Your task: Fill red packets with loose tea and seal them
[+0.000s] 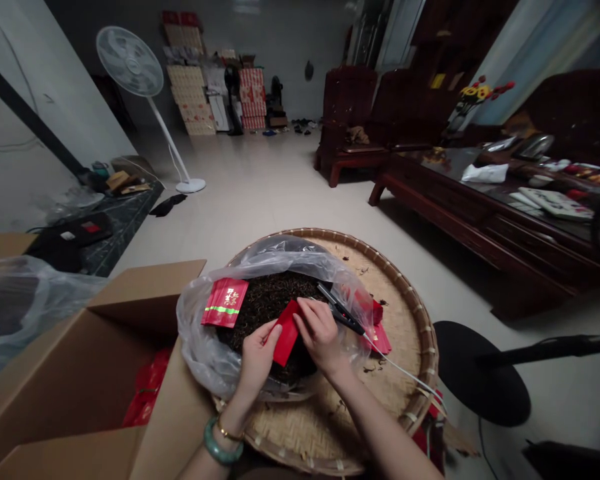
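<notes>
Between my two hands is a small red packet (pixel 286 333), tilted over a clear plastic bag (pixel 200 360) of dark, twisted dried leaves that look like tea (pixel 265 297). My left hand (pixel 259 347) pinches its left edge; my right hand (pixel 320 330) grips its upper right side. On the leaves at the left lies a stack of red packets (pixel 225 303) with gold print and a green stripe. Just beyond my right hand rests a black corded tool (pixel 347 319), perhaps a hand-held sealer. More red packets (pixel 380 339) lie partly behind the bag's right side.
The bag sits on a round woven bamboo tray (pixel 405 300). An open cardboard box (pixel 145 283) at the left holds red packets (pixel 150 390). A black round stand base (pixel 485 373) is to the right. A white fan (pixel 190 185) and dark wooden table (pixel 460 240) stand farther off.
</notes>
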Tool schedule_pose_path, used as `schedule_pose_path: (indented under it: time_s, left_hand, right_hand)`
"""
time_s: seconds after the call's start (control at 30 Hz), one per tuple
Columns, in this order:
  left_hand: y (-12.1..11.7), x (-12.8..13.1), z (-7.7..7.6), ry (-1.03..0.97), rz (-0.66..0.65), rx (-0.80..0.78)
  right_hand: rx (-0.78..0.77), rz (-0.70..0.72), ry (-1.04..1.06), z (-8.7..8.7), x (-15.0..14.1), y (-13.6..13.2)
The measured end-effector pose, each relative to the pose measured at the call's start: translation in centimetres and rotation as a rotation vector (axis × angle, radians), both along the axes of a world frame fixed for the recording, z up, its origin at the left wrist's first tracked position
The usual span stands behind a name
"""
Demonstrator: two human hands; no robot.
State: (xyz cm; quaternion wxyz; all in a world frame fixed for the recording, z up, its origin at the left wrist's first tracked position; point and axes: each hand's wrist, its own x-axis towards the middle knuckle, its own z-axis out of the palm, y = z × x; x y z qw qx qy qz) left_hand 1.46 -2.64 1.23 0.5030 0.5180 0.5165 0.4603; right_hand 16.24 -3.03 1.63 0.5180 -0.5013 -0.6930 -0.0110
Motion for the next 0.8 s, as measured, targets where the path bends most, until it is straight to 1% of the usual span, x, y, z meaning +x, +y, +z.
schedule_pose_path:
  time_s: [0.07, 0.17, 0.23, 0.3, 0.37, 0.47, 0.53, 0.6, 0.7, 0.77, 0.8]
  left_hand:
    - [-0.1, 0.3, -0.2, -0.031, -0.001, -0.035]
    - [-0.4, 0.5, -0.3, -0.021, -0.005, -0.017]
    - [-0.4, 0.4, -0.3, 0.019, -0.006, 0.021]
    - [-0.3, 0.2, -0.4, 0.040, -0.003, 0.035]
    - [0.0, -0.1, -0.6, -0.023, -0.001, -0.016]
    - [0.7, -0.4, -0.9, -0.268, 0.024, -0.187]
    - [0.9, -0.4, -1.1, -0.426, 0.045, -0.270]
    - [0.9, -0.2, -1.0, -0.524, 0.033, -0.293]
    - [0.6, 0.0, -0.7, -0.557, -0.032, -0.305]
    - [0.5, -0.1, -0.6, -0.545, -0.067, -0.325]
    - [0.6, -0.2, -0.5, -0.534, -0.075, -0.333]
  right_hand:
    - [0.031, -0.028, -0.025, -0.1, 0.1, -0.1]
    - [0.061, -0.065, -0.017, 0.1, 0.2, -0.1]
    - [0.044, -0.027, -0.006, 0.3, 0.5, -0.2]
    - [-0.011, 0.052, 0.003, 0.5, 0.9, -0.3]
    - [-0.101, 0.118, 0.049, 0.6, 1.4, -0.6]
    - [-0.277, 0.140, 0.208, 0.4, 1.8, -1.0]
    - [-0.409, 0.164, 0.308, 0.3, 1.9, -1.0]
    - [-0.555, 0.267, 0.389, 0.2, 1.7, -1.0]
    - [-0.808, 0.501, 0.524, -0.1, 1.5, -0.7]
    - [-0.917, 0.584, 0.585, -0.3, 1.5, -0.5]
    - [-0.935, 0.593, 0.593, -0.3, 1.5, -0.4]
